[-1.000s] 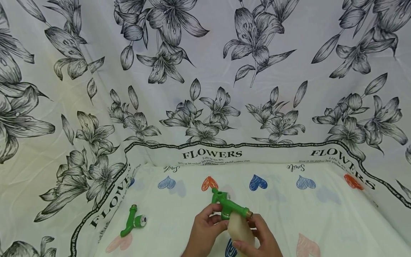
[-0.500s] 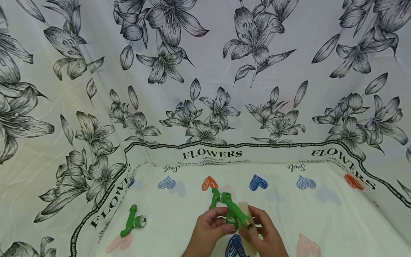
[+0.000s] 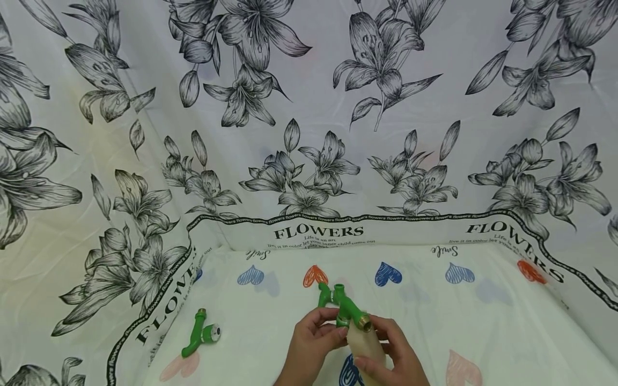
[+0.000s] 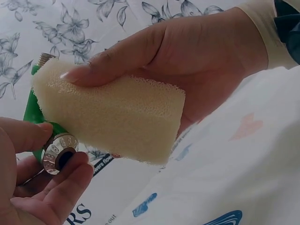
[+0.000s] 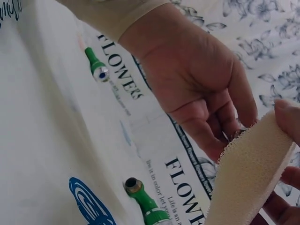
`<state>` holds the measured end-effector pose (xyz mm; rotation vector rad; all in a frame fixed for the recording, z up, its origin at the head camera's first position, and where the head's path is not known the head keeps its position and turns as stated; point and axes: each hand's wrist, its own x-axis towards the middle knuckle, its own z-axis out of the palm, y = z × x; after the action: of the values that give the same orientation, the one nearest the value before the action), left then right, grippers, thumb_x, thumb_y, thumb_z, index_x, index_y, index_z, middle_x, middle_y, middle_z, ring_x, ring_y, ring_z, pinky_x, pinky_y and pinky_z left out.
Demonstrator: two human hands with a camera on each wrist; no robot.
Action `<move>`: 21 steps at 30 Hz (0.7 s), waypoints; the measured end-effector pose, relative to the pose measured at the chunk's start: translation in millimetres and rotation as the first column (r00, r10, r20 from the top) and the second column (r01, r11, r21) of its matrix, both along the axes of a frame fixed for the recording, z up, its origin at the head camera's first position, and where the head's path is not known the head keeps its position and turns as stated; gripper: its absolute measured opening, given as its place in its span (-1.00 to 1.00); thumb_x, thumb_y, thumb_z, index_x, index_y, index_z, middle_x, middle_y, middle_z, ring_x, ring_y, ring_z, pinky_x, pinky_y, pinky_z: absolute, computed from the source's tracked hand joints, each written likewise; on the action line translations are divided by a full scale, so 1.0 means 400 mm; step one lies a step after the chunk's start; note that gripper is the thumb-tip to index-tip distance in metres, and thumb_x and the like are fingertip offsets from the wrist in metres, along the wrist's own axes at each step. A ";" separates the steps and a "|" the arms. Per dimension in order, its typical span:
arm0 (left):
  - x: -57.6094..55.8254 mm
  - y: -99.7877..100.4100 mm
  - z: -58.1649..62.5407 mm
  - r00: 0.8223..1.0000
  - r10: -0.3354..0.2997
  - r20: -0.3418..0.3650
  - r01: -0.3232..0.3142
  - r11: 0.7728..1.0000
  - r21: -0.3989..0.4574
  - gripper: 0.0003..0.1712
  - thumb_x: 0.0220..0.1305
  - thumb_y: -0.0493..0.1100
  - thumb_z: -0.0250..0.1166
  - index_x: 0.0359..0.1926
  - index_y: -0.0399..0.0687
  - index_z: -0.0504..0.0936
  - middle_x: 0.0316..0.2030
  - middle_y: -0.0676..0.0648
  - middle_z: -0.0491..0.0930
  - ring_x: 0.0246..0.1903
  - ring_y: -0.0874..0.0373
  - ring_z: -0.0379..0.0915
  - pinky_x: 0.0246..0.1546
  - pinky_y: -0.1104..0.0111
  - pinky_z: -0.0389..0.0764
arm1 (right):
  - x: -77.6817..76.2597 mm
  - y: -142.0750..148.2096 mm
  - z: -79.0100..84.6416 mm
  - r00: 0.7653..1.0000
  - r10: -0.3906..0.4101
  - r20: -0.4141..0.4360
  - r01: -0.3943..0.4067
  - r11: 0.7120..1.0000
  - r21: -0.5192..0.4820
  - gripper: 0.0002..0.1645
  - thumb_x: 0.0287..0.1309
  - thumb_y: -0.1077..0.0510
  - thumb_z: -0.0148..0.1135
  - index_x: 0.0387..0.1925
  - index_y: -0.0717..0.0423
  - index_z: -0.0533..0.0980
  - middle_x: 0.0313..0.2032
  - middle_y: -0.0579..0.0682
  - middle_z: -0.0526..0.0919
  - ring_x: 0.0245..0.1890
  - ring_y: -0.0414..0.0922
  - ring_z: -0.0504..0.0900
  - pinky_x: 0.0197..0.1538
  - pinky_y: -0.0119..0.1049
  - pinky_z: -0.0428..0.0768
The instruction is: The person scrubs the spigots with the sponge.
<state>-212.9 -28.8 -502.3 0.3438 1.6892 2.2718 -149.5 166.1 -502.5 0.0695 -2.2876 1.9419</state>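
My left hand [image 3: 314,340] pinches a green tap [image 3: 351,310] by its silver knob [image 4: 61,152], which shows in the left wrist view. The tap's brass threaded end points toward me and to the right. In my right hand [image 3: 401,351] is a cream sponge block [image 4: 112,112], its thumb on one face, pressed up against the tap's body. From the right wrist view the sponge hides the held tap. Another green tap [image 5: 147,204] lies on the cloth just beyond the hands, partly covered by the held one in the head view.
A further green tap [image 3: 198,335] with a silver knob lies to the left on the white heart-printed cloth [image 3: 270,332]. Behind and at the sides hangs a white curtain [image 3: 309,107] with black flower drawings.
The held tap and the sponge have shifted and turned in the hands. The sponge went from under the tap to edge-on beside it, and is now back under the tap's threaded end.
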 end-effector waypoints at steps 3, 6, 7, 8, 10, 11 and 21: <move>0.001 0.001 -0.002 1.000 0.016 0.001 -0.016 1.000 -0.018 -0.52 0.37 -0.34 0.52 0.24 -0.33 0.60 -0.09 -0.31 0.77 -0.07 -0.03 0.77 0.02 0.21 0.78 | 0.000 -0.003 -0.002 1.000 0.002 0.006 -0.002 1.000 0.009 -0.23 0.22 0.10 0.65 0.41 -0.05 0.50 0.16 -0.02 0.59 0.02 0.02 0.62 0.02 -0.27 0.69; 0.001 0.000 -0.002 1.000 0.029 -0.011 -0.030 0.999 -0.046 -0.54 0.33 -0.35 0.53 0.21 -0.31 0.63 -0.11 -0.29 0.78 -0.10 -0.03 0.78 0.00 0.23 0.78 | 0.000 -0.007 -0.004 1.000 -0.001 0.018 0.001 1.000 0.016 -0.20 0.19 0.08 0.67 0.41 -0.05 0.50 0.17 -0.04 0.60 0.03 0.02 0.62 0.03 -0.27 0.67; 0.000 -0.001 -0.002 0.999 0.030 -0.017 -0.031 0.998 -0.051 -0.54 0.33 -0.35 0.52 0.20 -0.30 0.63 -0.12 -0.28 0.78 -0.10 -0.03 0.78 -0.01 0.22 0.79 | -0.002 -0.008 -0.005 1.000 -0.004 0.021 0.004 1.000 0.018 -0.19 0.17 0.08 0.68 0.40 -0.05 0.50 0.17 -0.05 0.60 0.03 0.02 0.62 0.04 -0.27 0.67; 0.000 -0.004 -0.002 0.999 0.028 -0.022 -0.029 0.998 -0.052 -0.55 0.33 -0.36 0.52 0.20 -0.31 0.64 -0.12 -0.28 0.78 -0.10 -0.03 0.77 -0.01 0.22 0.79 | -0.004 -0.010 -0.005 1.000 -0.008 0.020 0.007 1.000 0.023 -0.19 0.17 0.08 0.68 0.40 -0.04 0.50 0.17 -0.05 0.60 0.03 0.02 0.62 0.04 -0.28 0.67; 0.000 -0.008 -0.001 0.999 0.014 -0.030 -0.015 0.999 -0.050 -0.54 0.33 -0.37 0.51 0.21 -0.35 0.65 -0.09 -0.28 0.76 -0.09 -0.02 0.76 0.00 0.21 0.79 | -0.008 -0.009 -0.007 1.000 -0.016 0.013 0.015 1.000 0.026 -0.18 0.17 0.07 0.68 0.41 0.00 0.50 0.17 -0.04 0.60 0.02 0.02 0.62 0.02 -0.27 0.67; 0.001 -0.010 0.000 0.999 0.007 -0.035 -0.008 0.999 -0.048 -0.54 0.34 -0.38 0.50 0.23 -0.36 0.66 -0.07 -0.27 0.75 -0.09 -0.01 0.76 -0.01 0.21 0.79 | -0.011 -0.008 -0.008 1.000 -0.018 0.013 0.017 0.999 0.028 -0.18 0.19 0.06 0.68 0.42 0.01 0.49 0.17 -0.04 0.60 0.03 0.01 0.61 0.02 -0.28 0.67; 0.009 -0.020 0.007 0.998 -0.068 0.000 0.068 0.998 0.003 -0.52 0.43 -0.34 0.49 0.32 -0.30 0.65 0.10 -0.27 0.70 0.01 -0.07 0.74 0.07 0.16 0.76 | -0.048 0.007 -0.022 0.994 -0.068 0.087 0.067 0.998 0.019 -0.16 0.29 0.00 0.61 0.48 0.12 0.44 0.19 0.06 0.62 0.03 0.00 0.63 0.01 -0.22 0.70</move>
<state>-209.1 -36.7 -499.3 0.3958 1.6478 2.2257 -168.5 168.8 -511.1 -0.0926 -2.3279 1.9303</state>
